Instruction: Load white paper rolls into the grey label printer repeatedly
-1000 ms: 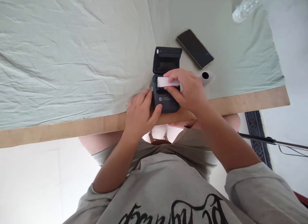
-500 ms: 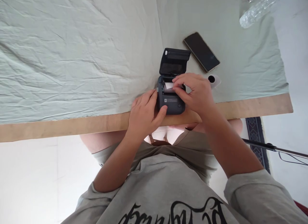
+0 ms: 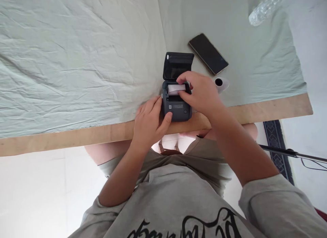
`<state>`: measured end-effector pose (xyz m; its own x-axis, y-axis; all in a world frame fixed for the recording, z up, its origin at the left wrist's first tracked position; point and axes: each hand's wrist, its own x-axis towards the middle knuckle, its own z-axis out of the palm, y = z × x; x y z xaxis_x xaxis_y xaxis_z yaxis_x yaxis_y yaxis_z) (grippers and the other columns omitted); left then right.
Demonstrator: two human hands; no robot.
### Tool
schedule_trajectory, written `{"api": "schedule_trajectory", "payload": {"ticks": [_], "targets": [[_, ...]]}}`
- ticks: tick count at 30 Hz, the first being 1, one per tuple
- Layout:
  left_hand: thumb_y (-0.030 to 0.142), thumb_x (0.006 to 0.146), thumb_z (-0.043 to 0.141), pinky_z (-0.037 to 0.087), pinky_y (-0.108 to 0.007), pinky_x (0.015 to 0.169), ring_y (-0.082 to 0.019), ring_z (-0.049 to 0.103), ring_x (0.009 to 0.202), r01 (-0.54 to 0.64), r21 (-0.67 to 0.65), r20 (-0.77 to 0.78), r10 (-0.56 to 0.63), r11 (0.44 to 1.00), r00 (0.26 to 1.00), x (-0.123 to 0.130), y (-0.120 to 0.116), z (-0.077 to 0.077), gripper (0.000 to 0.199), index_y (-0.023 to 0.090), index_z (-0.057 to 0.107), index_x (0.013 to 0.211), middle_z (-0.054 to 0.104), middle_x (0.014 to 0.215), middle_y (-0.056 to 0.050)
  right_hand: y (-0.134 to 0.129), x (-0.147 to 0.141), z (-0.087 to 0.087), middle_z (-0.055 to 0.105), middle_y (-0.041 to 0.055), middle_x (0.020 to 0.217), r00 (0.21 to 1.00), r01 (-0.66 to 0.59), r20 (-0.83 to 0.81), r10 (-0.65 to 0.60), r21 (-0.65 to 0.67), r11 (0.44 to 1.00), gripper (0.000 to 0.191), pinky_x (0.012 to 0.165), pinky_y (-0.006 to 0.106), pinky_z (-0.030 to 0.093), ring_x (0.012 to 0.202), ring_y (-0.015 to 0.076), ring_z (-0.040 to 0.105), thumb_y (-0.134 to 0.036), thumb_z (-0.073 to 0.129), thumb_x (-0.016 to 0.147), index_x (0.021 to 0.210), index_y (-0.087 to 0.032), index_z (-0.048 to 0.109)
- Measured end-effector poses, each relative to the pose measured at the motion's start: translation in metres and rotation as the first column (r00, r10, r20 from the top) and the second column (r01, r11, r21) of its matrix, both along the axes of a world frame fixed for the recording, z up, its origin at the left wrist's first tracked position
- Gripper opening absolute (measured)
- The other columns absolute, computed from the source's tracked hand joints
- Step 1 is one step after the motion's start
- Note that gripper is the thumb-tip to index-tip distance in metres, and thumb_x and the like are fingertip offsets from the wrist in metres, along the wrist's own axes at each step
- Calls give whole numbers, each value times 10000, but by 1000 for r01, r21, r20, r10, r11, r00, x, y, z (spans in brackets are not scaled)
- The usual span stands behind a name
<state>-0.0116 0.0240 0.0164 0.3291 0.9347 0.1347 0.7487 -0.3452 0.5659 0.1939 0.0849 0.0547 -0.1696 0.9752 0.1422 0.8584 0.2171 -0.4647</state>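
Note:
A small dark portable printer [image 3: 176, 111] sits at the table's front edge, its black lid [image 3: 178, 65] tipped up and back. Inside its compartment lies a white paper roll [image 3: 175, 89] with a loose end showing. My right hand [image 3: 200, 91] reaches in from the right, thumb and fingers closed on the roll's right end; some fingertips are hidden. My left hand [image 3: 150, 119] grips the printer's left side, with the thumb over its front corner. To the right of my right hand lies another white paper roll [image 3: 222, 84] with a dark core.
A phone [image 3: 208, 54] lies behind the printer on the right. Farther back is a clear plastic bottle [image 3: 265, 10] on its side. A pale green cloth [image 3: 84, 60] covers the table up to its bare wooden edge [image 3: 76, 135]. A black pole [image 3: 278, 151] stands out at lower right.
My right hand has shifted its fingers on the paper; the raised loose end now lies flatter over the roll. My left hand stays at the printer. The view has shifted slightly.

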Motion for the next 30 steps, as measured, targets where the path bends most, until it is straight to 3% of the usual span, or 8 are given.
{"api": "schedule_trajectory", "payload": {"ticks": [4,7,13,20,22,24,27,30], "targets": [[500,1071,380,453,-505,1162,-353,591,1389,-3,0,5,3,1000,1000,1,0,1,619,82,568,1488,620,1505,-204,4,-3,1,789,31,990,999,20,43,-19,-36,999,193,766,411,500,865,242,689,-116,632,865,995,-250,685],[519,1077,377,448,-512,1167,-360,594,1390,0,2,40,0,1000,999,1,-1,-1,629,77,575,1480,624,1495,-208,-9,-1,-3,775,22,912,999,-38,-7,40,120,992,119,737,372,488,826,214,681,-163,613,901,950,-246,682],[643,1066,427,436,-486,1218,-317,524,1490,-33,-68,258,49,997,965,-8,10,-6,678,174,453,1556,552,1582,-186,-55,-6,-18,768,-9,816,977,-82,-142,159,437,896,191,668,287,506,745,137,696,-101,559,934,910,-244,683],[465,1072,486,377,-430,1284,-246,486,1532,21,-64,441,9,998,897,12,84,37,581,102,458,1524,513,1629,-165,-73,-13,-36,769,-16,830,954,12,-265,142,504,863,222,628,272,518,709,124,687,-45,589,917,947,-252,663],[398,1081,451,438,-426,1221,-251,568,1444,53,37,436,-63,998,898,25,102,52,475,118,534,1456,624,1495,-133,-73,-13,-38,754,-27,796,950,11,-270,154,524,852,233,624,272,509,704,123,681,-27,591,909,942,-252,646],[424,1097,400,536,-449,986,-283,698,1130,96,107,329,-127,990,936,37,113,63,350,219,677,1156,718,1104,-80,-74,-13,-39,750,-34,788,946,13,-283,162,529,848,240,619,273,500,689,119,670,-15,597,903,935,-250,632],[415,1114,359,481,-406,734,-233,629,784,146,134,255,-177,980,951,46,114,68,450,260,582,755,543,727,-37,-75,-13,-42,774,-34,819,938,19,-300,172,541,841,251,629,280,501,687,120,665,-1,607,895,928,-249,618],[345,1084,463,472,-386,681,-212,608,712,107,131,364,-148,986,920,49,111,72,233,230,644,995,506,687,-2,-76,-12,-47,784,-39,817,937,21,-301,177,556,831,258,627,288,500,675,126,656,1,615,895,908,-256,598]]}}
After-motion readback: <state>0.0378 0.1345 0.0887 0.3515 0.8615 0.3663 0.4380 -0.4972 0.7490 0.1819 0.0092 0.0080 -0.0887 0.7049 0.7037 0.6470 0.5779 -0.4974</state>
